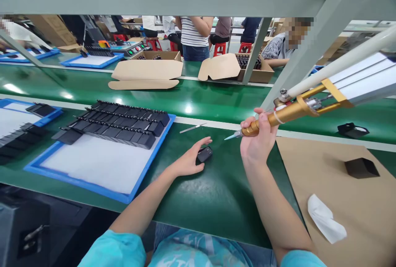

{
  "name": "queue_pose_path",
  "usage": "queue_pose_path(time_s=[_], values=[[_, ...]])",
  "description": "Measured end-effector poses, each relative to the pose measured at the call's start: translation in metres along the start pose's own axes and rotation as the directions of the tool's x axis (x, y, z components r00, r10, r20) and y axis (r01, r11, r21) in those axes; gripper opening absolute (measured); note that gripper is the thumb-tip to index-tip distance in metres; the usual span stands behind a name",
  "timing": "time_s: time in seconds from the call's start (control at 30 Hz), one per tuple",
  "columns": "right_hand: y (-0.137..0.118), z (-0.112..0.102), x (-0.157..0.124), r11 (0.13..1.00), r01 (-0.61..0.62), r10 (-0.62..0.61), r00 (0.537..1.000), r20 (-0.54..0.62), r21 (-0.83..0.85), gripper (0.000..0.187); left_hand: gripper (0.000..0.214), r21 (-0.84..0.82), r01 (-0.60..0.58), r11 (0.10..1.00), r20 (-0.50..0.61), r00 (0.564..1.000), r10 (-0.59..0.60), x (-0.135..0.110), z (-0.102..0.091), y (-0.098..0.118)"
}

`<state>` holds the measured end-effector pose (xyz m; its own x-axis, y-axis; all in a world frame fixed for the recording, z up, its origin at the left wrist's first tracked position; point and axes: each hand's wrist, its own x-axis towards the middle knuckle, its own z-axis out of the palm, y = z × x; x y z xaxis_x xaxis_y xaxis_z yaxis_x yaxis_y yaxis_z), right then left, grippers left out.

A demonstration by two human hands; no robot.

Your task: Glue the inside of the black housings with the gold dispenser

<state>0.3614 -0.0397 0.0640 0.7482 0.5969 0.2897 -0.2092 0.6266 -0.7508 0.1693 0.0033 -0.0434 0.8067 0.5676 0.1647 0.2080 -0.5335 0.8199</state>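
My left hand point(189, 160) rests on the green bench and holds a small black plastic part point(204, 154) between thumb and fingers. My right hand point(259, 139) is wrapped round a gold dispensing tool point(280, 115) with a white hose, its thin tip point(230, 137) pointing left toward the black part, a short gap away. Metal tweezers point(192, 128) lie on the bench just beyond my left hand.
A blue-rimmed white tray point(93, 168) with rows of black parts point(117, 125) sits at left. A cardboard sheet point(334, 176) at right bears a black part point(361, 167) and a white wipe point(325, 218). Cardboard boxes point(148, 71) and other people stand beyond the conveyor.
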Motion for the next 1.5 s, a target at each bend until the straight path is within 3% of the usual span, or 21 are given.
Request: queue_pose_path(time_s=[0.1, 0.17, 0.27, 0.4, 0.5, 0.57, 0.63, 0.7, 0.77, 0.83, 0.9, 0.97, 1.07, 1.17, 1.3, 1.5], values=[[-0.001, 0.001, -0.003, 1.0, 0.002, -0.002, 1.0, 0.013, -0.021, 0.025, 0.089, 0.076, 0.013, 0.997, -0.108, 0.994, -0.004, 0.0, 0.002, -0.004], [-0.002, 0.001, -0.004, 0.999, 0.002, -0.001, 1.0, 0.026, -0.039, 0.024, 0.083, 0.043, 0.036, 0.998, -0.155, 0.988, -0.029, 0.0, 0.003, -0.008], [-0.003, 0.001, -0.006, 0.999, 0.011, -0.009, 0.998, 0.058, -0.031, 0.023, 0.081, -0.156, 0.098, 0.983, -0.103, 0.988, -0.115, 0.0, -0.001, -0.014], [-0.004, 0.002, -0.008, 0.999, 0.023, -0.025, 0.997, 0.078, 0.029, 0.022, 0.082, -0.44, 0.164, 0.883, -0.032, 0.98, -0.198, 0.003, -0.008, -0.024], [-0.003, 0.002, -0.008, 0.996, 0.044, -0.049, 0.997, 0.058, 0.082, 0.027, 0.072, -0.533, 0.14, 0.835, -0.058, 0.978, -0.201, 0.007, -0.007, -0.029], [-0.003, 0.002, -0.008, 0.995, 0.053, -0.059, 0.996, 0.073, 0.082, 0.031, 0.048, -0.492, 0.133, 0.861, -0.083, 0.977, -0.198, 0.007, -0.007, -0.027], [-0.004, 0.002, -0.007, 0.997, 0.049, -0.055, 0.993, 0.107, 0.055, 0.032, 0.033, -0.343, 0.138, 0.929, -0.067, 0.983, -0.17, 0.004, -0.011, -0.02], [-0.004, 0.001, -0.008, 0.999, 0.031, -0.034, 0.99, 0.134, 0.029, 0.034, 0.035, -0.096, 0.1, 0.99, -0.007, 0.995, -0.101, 0.001, -0.017, -0.01], [-0.005, 0.001, -0.009, 1.0, 0.01, -0.013, 0.988, 0.152, 0.021, 0.035, 0.048, 0.144, 0.028, 0.989, 0.055, 0.998, -0.037, -0.002, -0.022, -0.001], [-0.006, 0.001, -0.011, 0.999, 0.004, -0.011, 0.985, 0.171, 0.044, 0.033, 0.056, 0.28, 0.025, 0.96, 0.081, 0.995, -0.05, -0.003, -0.021, 0.004], [-0.006, 0.002, -0.013, 0.997, 0.006, -0.02, 0.981, 0.193, 0.072, 0.031, 0.049, 0.34, 0.099, 0.935, 0.054, 0.991, -0.125, -0.002, -0.016, 0.004], [-0.007, 0.003, -0.017, 0.996, 0.007, -0.026, 0.977, 0.213, 0.088, 0.03, 0.041, 0.349, 0.183, 0.919, -0.007, 0.981, -0.192, -0.001, -0.008, 0.003], [-0.009, 0.005, -0.022, 0.995, -0.003, -0.021, 0.971, 0.239, 0.1, 0.032, 0.039, 0.227, 0.242, 0.943, -0.114, 0.969, -0.221, 0.0, 0.002, 0.008], [-0.01, 0.006, -0.027, 0.993, -0.008, -0.023, 0.965, 0.26, 0.117, 0.032, 0.039, 0.104, 0.207, 0.973, -0.232, 0.956, -0.179, -0.003, 0.005, 0.019], [-0.011, 0.007, -0.03, 0.993, -0.007, -0.025, 0.963, 0.27, 0.12, 0.031, 0.035, 0.092, 0.141, 0.986, -0.401, 0.911, -0.093, -0.006, 0.002, 0.03], [-0.013, 0.007, -0.03, 0.989, -0.038, -0.001, 0.967, 0.256, 0.145, 0.028, 0.035, 0.049, 0.113, 0.992, -0.452, 0.888, -0.079, -0.01, -0.002, 0.035]])
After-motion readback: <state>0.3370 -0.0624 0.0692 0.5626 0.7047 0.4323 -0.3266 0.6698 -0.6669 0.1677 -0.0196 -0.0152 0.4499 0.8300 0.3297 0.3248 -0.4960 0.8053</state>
